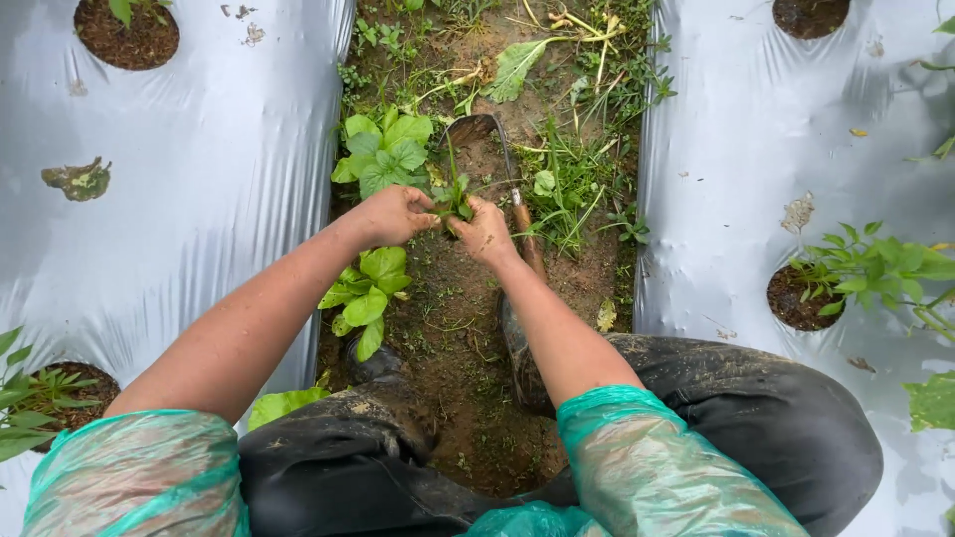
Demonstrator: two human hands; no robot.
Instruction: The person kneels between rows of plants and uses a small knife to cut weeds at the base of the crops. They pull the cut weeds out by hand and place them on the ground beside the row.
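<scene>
Green translucent plastic sleeves [637,467] cover the person's upper arms at the bottom edge, above muddy dark trousers [766,418] bent at the knees over the furrow.

Both bare forearms reach forward to a small green weed [455,195] rooted in the brown soil strip [458,328] between two beds. The left hand [396,214] has its grip pinched together on the weed's leaves from the left side; the right hand [485,231] has its grip closed on the same weed from the right, fingers curled around the stem low by the ground. The two hands almost touch.

Just beyond the weed a hand hoe [476,129] lies on the soil, its dark blade pointing away and its wooden handle [527,239] running back under the right wrist.

A broad-leaved weed clump [383,154] stands just left of the blade, and another leafy plant [366,293] grows below the left forearm. Grass and thin weeds [572,179] spread to the right.

Silver plastic mulch [199,179] covers the beds on both sides, with round planting holes; a seedling [865,268] grows from one on the right.
</scene>
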